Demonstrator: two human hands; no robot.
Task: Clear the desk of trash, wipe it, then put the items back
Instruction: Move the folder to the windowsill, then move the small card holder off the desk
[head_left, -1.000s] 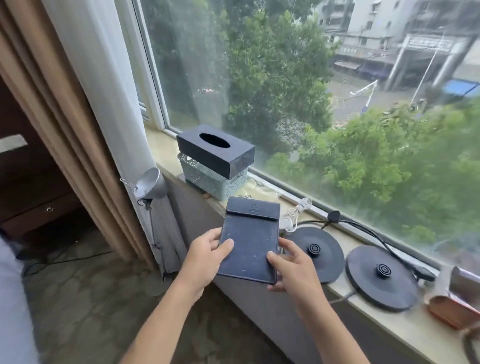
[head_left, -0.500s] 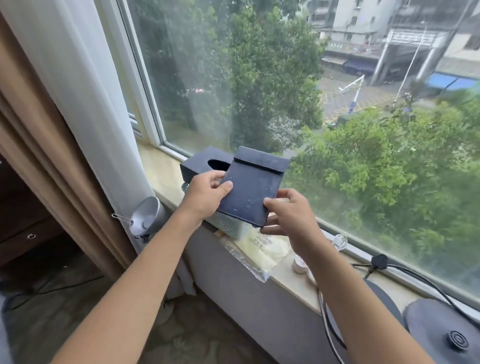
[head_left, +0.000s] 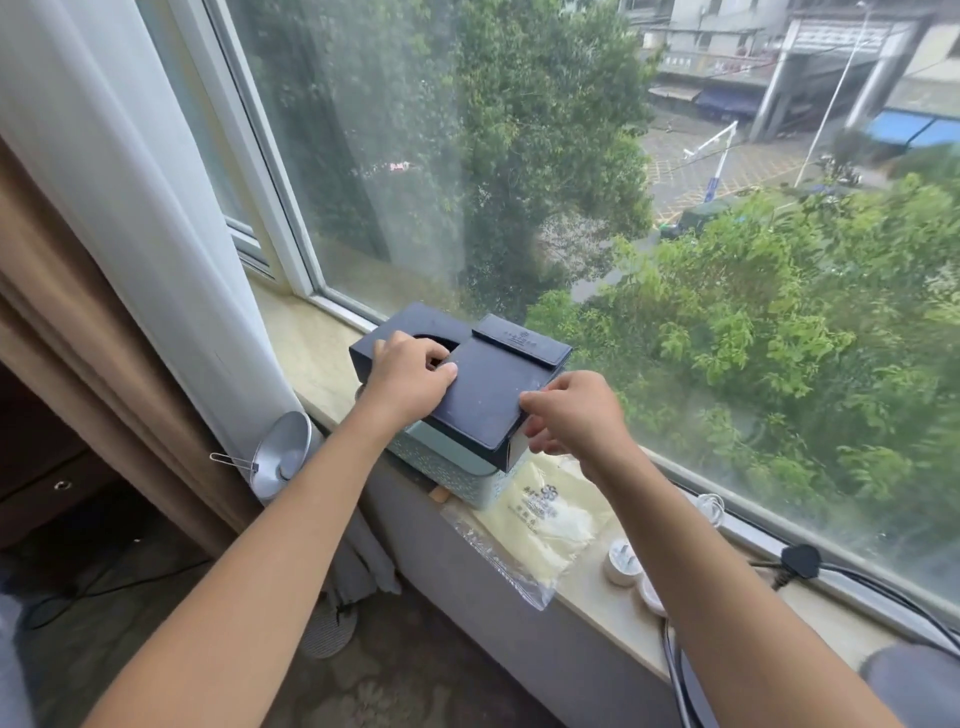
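Note:
A flat dark blue pouch (head_left: 493, 387) with a flap lies on top of a dark tissue box (head_left: 395, 332), covering most of its slot. The tissue box sits on a pale green patterned box (head_left: 452, 470) on the stone windowsill (head_left: 301, 345). My left hand (head_left: 410, 379) grips the pouch's left edge, thumb on its top face. My right hand (head_left: 576, 415) pinches the pouch's near right corner.
A clear plastic bag (head_left: 543, 514) with a yellow printed sheet lies on the sill right of the green box. White plugs (head_left: 621, 561), a black plug (head_left: 802, 561) with cables and a dark kettle base (head_left: 909, 686) follow. A metal lamp (head_left: 283, 457) and curtain (head_left: 130, 208) are left.
Both hands carried the pouch from over the kettle bases leftward and lowered it onto the tissue box. The view swung left with them.

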